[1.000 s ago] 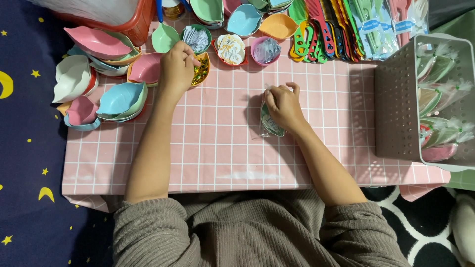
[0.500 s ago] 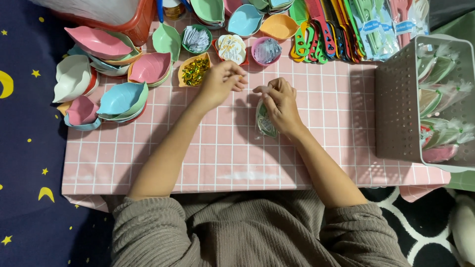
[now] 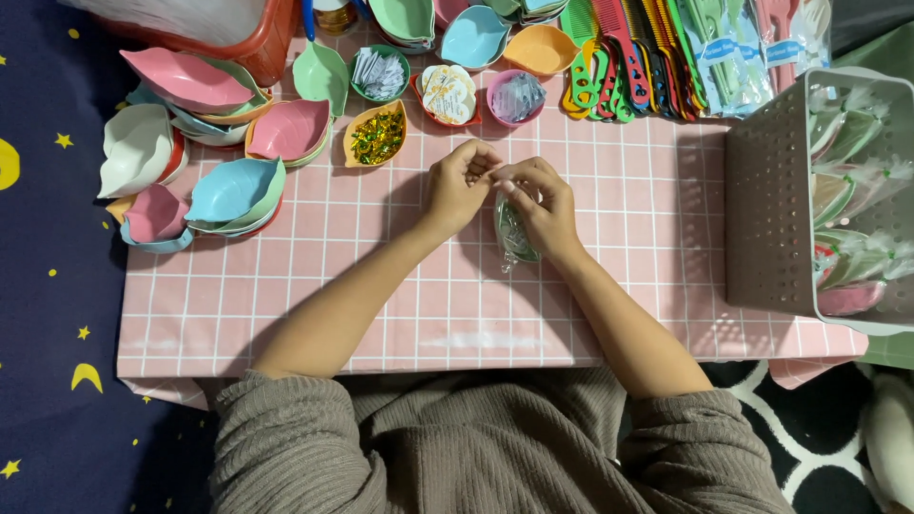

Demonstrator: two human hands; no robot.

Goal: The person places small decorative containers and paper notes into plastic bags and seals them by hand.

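Sitting mid pink checkered tabletop [image 3: 286, 314], grey perforated basket [image 3: 771, 190] off to the right edge. Left hand [image 3: 455, 186] and right hand [image 3: 541, 205] meeting above centre, fingers pinched together on the top of a small clear bag [image 3: 515, 238] holding something green. Yellow leaf dish [image 3: 377, 135] of gold bits nearby.
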